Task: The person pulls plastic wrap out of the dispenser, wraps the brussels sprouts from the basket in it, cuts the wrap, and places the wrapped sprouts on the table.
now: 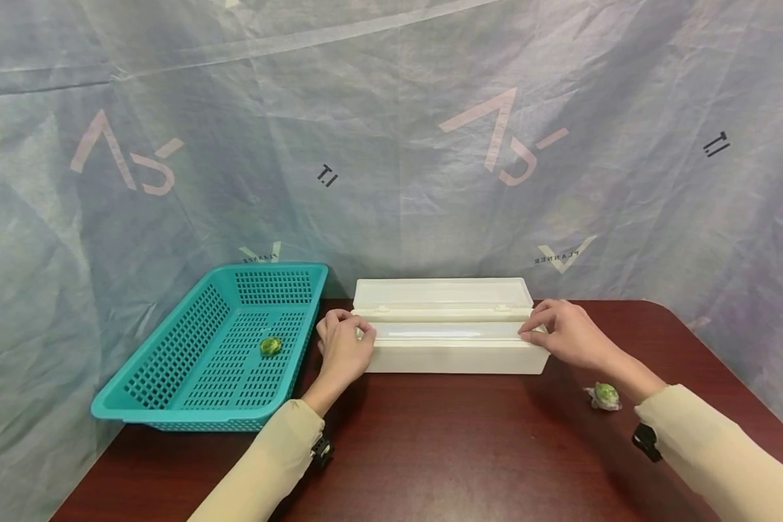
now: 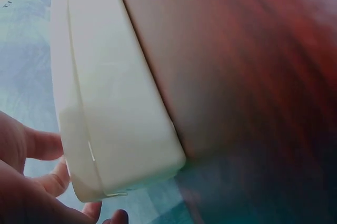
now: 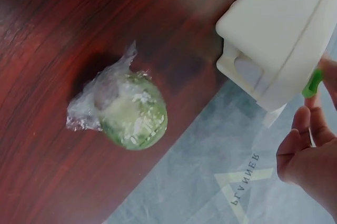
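Observation:
A long white plastic wrap dispenser (image 1: 457, 359) stands on the table with its lid (image 1: 440, 292) raised at the back. A shiny roll of plastic wrap (image 1: 446, 331) shows inside. At its left end my left hand (image 1: 347, 344) grips the top edge with thumb and bent fingers; whether film lies between the fingertips is hidden. My right hand (image 1: 570, 335) is at the other end, fingers bent at the top edge. In the right wrist view its fingertips pinch a small green tab (image 3: 313, 83) on the dispenser.
A turquoise basket (image 1: 199, 415) on the left contains a round green vegetable (image 1: 270, 346). Another green vegetable wrapped in clear film (image 1: 605, 396) lies on the table below my right forearm. Behind the dark red table (image 1: 444, 449) hangs a grey cloth (image 1: 378, 145).

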A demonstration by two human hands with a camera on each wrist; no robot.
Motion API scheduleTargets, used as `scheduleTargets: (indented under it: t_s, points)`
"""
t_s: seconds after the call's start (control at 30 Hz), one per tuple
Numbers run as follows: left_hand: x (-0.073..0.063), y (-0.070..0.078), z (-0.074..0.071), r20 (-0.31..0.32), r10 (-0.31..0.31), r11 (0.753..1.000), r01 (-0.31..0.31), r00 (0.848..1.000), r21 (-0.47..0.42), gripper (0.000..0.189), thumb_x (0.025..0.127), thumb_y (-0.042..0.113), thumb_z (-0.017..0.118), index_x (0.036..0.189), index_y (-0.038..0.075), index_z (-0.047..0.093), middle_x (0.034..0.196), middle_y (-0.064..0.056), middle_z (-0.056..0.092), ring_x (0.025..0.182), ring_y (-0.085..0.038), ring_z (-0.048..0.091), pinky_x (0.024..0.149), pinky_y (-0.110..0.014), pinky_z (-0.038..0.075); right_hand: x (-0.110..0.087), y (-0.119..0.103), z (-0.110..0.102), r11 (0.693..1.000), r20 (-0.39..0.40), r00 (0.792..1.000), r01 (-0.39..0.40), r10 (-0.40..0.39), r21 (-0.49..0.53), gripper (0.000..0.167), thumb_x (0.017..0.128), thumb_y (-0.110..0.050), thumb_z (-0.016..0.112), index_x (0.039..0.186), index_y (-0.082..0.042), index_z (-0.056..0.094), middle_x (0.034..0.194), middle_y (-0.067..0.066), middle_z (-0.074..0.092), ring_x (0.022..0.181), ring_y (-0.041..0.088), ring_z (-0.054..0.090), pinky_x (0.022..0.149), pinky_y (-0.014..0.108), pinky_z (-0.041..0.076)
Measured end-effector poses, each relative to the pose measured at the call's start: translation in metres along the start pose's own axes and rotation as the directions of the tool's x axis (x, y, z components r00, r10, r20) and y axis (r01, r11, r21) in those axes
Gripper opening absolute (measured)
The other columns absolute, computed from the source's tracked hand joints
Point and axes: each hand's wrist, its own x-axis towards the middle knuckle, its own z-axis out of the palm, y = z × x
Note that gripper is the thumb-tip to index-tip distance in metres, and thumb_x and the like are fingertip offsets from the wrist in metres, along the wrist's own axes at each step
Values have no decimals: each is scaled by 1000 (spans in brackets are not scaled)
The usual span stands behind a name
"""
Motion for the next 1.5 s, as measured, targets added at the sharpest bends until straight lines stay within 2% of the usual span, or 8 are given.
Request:
scheduleTargets:
  t_s: [0.23, 0.4, 0.63, 0.8, 0.9, 1.03, 1.2, 1.5]
  points:
    - [3, 6, 2, -19, -7, 1000, 7, 1000, 11, 16, 104, 16, 66, 94, 6, 72, 130, -20, 49, 133, -44, 31, 102, -64, 29, 8, -2, 5, 1000, -73, 997, 0, -1, -1, 5, 96, -8, 76, 92, -8, 79, 89, 2, 65, 68, 14, 47, 63, 35, 40]
    - [4, 9, 2, -43, -13, 1000, 12, 999, -27, 16, 104, 16, 64, 96, 6, 73, 129, -19, 53, 130, -45, 33, 101, -64, 28, 13, -2, 9, 999, -61, 998, -29, 29, 14, 5, 101, -8, 70, 100, -5, 73, 73, 0, 54, 65, 15, 45, 62, 34, 38]
    - [5, 12, 3, -15, -57, 998, 57, 998, -22, 9, 94, 15, 67, 90, 10, 73, 131, -18, 53, 132, -42, 32, 103, -61, 26, 19, -1, 11, 997, -51, 997, -64, 65, 33, 7, 105, -7, 64, 101, -4, 69, 82, 2, 67, 71, 16, 57, 62, 34, 44]
    - [7, 11, 2, -11, -45, 999, 45, 999, 2, 7, 96, 8, 70, 93, 9, 76, 130, -18, 58, 133, -44, 34, 102, -62, 29, 22, -1, 11, 995, -49, 996, -73, 76, 63, 18, 97, -16, 79, 107, -3, 72, 84, 0, 72, 76, 18, 66, 66, 34, 50]
    - [7, 10, 2, -14, -36, 999, 36, 999, 2, 5, 96, 9, 73, 92, 8, 76, 127, -17, 62, 131, -43, 39, 100, -62, 31, 23, 0, 11, 998, -37, 998, -43, 45, 52, 25, 89, -12, 85, 109, 0, 75, 84, -1, 73, 79, 18, 68, 70, 36, 52]
    - [7, 10, 1, -9, -35, 999, 35, 999, -16, 5, 95, 11, 76, 91, 9, 75, 122, -16, 65, 127, -41, 42, 99, -62, 33, 25, 2, 12, 1000, -48, 999, 23, -24, -17, 12, 87, 1, 81, 99, 0, 80, 84, 2, 74, 77, 19, 67, 70, 40, 54]
    - [9, 10, 1, -25, -39, 999, 39, 999, -30, 8, 95, 13, 78, 89, 10, 73, 114, -13, 68, 124, -40, 46, 98, -63, 33, 25, 5, 10, 994, -65, 996, 56, -61, -89, 6, 86, 0, 83, 91, -4, 82, 82, 1, 74, 73, 16, 64, 67, 40, 54]
    - [10, 11, -3, -83, -24, 998, 19, 996, -60, 11, 95, 13, 79, 86, 12, 73, 96, -7, 72, 115, -36, 53, 94, -61, 35, 19, 8, 1, 997, -77, 995, 57, -61, -50, 6, 86, -5, 86, 91, -7, 84, 82, -3, 74, 68, 10, 60, 61, 30, 49]
